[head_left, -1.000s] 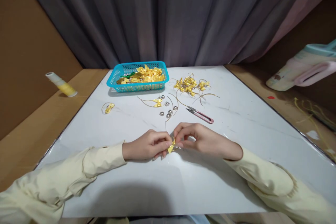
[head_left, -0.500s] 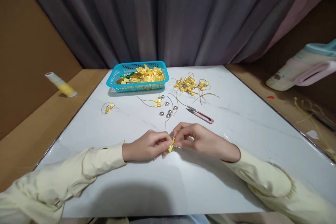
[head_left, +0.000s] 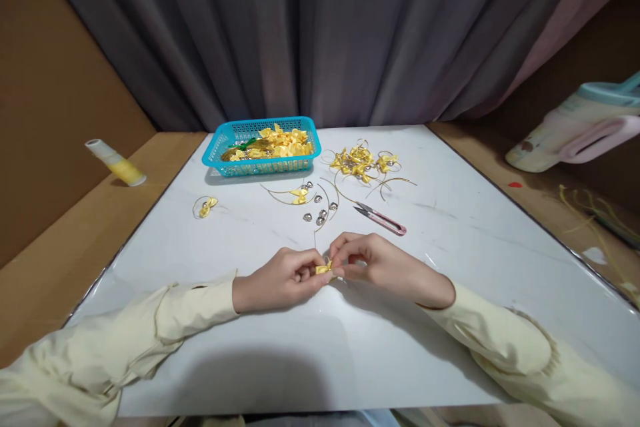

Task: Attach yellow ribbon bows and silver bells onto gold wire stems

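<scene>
Head view: my left grip (head_left: 286,278) and right grip (head_left: 383,267) pinch a glossy yellow ribbon bow (head_left: 323,269), seemingly unfinished; far right, heaped wired yellow bows (head_left: 357,160) look done.

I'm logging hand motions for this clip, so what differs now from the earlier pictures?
The yellow ribbon between the hands has turned from pointing down to lying sideways, and the thumb of the left hand has shifted below it. The right hand stays pinched at its right side. The basket, snips and silver pieces lie as before.
</scene>
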A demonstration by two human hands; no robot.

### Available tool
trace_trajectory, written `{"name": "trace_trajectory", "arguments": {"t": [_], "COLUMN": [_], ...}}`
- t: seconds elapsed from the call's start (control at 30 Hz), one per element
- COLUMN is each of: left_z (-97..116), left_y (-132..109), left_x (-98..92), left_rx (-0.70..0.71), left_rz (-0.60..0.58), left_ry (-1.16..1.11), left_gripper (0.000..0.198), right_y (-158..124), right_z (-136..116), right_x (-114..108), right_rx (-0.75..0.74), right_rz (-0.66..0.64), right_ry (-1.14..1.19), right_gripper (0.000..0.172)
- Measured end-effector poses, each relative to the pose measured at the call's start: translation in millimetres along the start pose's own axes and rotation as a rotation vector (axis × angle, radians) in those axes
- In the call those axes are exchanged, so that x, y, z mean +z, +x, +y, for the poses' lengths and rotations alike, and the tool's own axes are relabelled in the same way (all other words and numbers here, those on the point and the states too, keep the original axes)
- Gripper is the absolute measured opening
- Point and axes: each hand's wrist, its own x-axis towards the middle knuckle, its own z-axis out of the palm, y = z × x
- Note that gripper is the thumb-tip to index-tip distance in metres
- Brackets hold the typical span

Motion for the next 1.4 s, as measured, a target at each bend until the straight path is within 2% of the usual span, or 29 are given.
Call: {"name": "trace_trajectory", "arguments": {"t": [0.3,0.43,0.53,0.67,0.83,0.97,1.07,1.2,1.4], "left_z": [-1.9,-1.5,-2.3,-2.2,-1.9,-4.4,-4.9,-4.2,-4.9], "left_y": [-1.0,0.0,0.6,0.2,-1.5,-2.6,-2.5,-2.4,-4.1], "left_x": [-0.7,-2.6,-3.9,-4.9,-4.1,-3.4,-3.8,-4.3,-3.7], "left_rx": [-0.018,-0.077,-0.161,-0.176,-0.041,0.014,0.04,0.051,0.032], "left_rz": [-0.017,-0.044,-0.058,-0.085,-0.106,-0.114,-0.104,-0.059,-0.059], "left_ry": [0.008,-0.121,-0.28,-0.372,-0.295,-0.241,-0.215,-0.161,-0.121], "left_gripper": [0.022,0.022,0.024,0.023,0.019,0.019,0.019,0.019,0.017], "right_y": [0.3,-0.2,1.5,6.4,8.9,8.4,8.8,10.9,13.3], "right_z": [1.6,0.3,-0.9,-1.3,-1.8,2.9,7.0,8.1,4.6], "right_x": [2.4,0.8,-3.4,-6.8,0.9,6.1,6.7,7.7,4.1], "right_rx": [0.0,-0.011,0.056,0.155,0.282,0.281,0.265,0.265,0.175], "right_rz": [0.001,0.005,0.042,0.047,-0.03,-0.094,-0.113,-0.072,0.148], "right_ry": [0.014,-0.009,0.001,0.167,0.464,0.663,0.714,0.698,0.445], "right_gripper": [0.011,0.013,0.017,0.023,0.027,0.037,0.039,0.033,0.025]}}
